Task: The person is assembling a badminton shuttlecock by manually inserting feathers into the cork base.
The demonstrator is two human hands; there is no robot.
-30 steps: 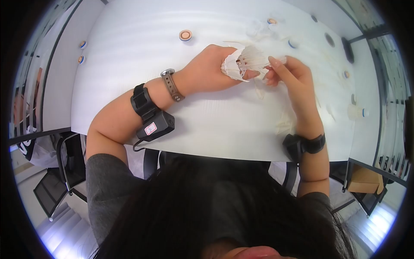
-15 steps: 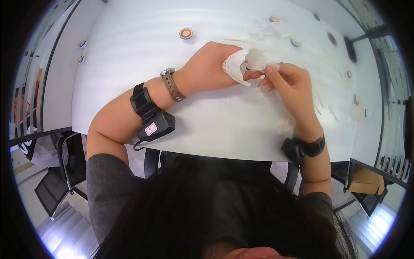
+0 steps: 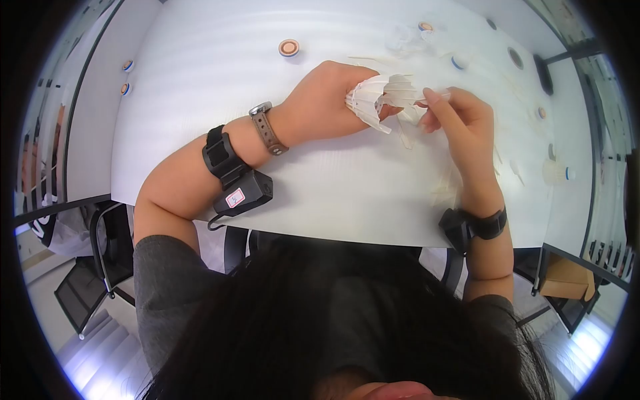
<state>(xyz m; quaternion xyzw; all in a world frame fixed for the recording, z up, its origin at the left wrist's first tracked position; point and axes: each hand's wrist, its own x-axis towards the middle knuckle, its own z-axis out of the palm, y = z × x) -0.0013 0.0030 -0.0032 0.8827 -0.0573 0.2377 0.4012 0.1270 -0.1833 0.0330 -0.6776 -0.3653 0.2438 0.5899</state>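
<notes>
My left hand (image 3: 333, 100) is closed around the base of a shuttlecock (image 3: 368, 103), its white feathers spreading toward the right. The base itself is hidden in my grip. The feather skirt looks ragged, with a gap facing me. Beside it, just to the right, my right hand (image 3: 460, 117) pinches a white feather (image 3: 433, 98) between thumb and fingers. Loose feather scraps (image 3: 405, 139) lie below the shuttlecock, between the two hands.
Several cork pieces with blue bands, such as a round one (image 3: 289, 48), are scattered on the white table (image 3: 300, 193). Another shuttlecock (image 3: 559, 173) lies at the right. Loose feathers (image 3: 445, 190) lie near my right wrist. Upright panels (image 3: 80, 107) border the sides.
My right hand has moved to the right, away from the shuttlecock, with the feather in its fingers. My left hand has stayed almost in place.
</notes>
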